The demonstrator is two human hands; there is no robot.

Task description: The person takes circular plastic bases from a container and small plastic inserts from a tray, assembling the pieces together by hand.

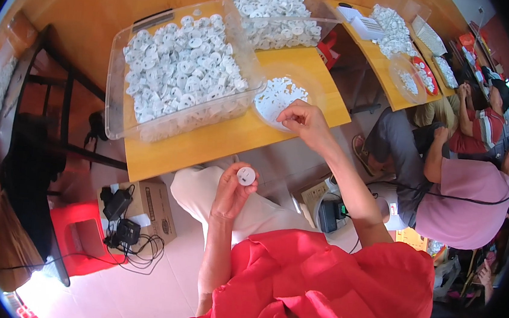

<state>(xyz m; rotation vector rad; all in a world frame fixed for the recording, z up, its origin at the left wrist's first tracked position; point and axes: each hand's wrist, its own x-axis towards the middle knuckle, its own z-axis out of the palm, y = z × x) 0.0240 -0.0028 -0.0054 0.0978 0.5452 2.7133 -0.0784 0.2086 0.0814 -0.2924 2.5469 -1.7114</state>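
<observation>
My left hand (228, 200) is raised above my lap, its fingers closed around a round white plastic disc (246, 176) with small slots in its face. Over the edge of a shallow clear round container, my right hand (307, 125) has its thumb and fingertips pinched together. Whatever may be between those fingertips is too small to make out. Many small white pieces (276, 95) lie in that container. To its left, a large clear plastic bin (201, 107) is heaped with white round parts. Behind it, a second clear bin (314, 28) holds more of them.
The bins stand on a yellow table (166, 163). Another table (369, 60) at the far right bears white parts and a tray, with several people seated beside it. Below left are a red stool (63, 218), a cardboard box (156, 208) and black adapters with loose cables (129, 231).
</observation>
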